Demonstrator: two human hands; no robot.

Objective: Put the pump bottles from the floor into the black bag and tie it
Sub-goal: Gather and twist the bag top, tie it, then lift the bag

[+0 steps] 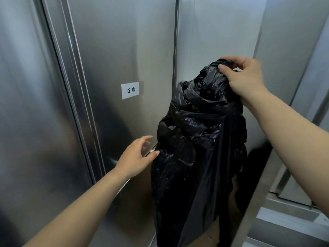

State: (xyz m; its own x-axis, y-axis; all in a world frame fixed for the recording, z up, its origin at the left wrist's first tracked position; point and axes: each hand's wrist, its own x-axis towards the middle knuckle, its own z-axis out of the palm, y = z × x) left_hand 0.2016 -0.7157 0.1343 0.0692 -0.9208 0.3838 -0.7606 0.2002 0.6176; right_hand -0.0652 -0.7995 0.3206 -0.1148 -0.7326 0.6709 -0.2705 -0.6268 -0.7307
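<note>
While the right hand (243, 77) pinches its bunched top, the crumpled glossy black bag (197, 148) hangs, left hand (137, 155) spread beside it.

Light is soft, even and cool, source out of frame. Brushed steel panels (115, 50) carry broad pale sheen, no hard glare. Dark vertical shadow streaks fall left and below the white label (130, 90). The black bag (197, 139) reads nearly detailless, only faint glints on creases. Wide-angle bending curves the door seams; slight softness throughout, near corners darkest.
</note>
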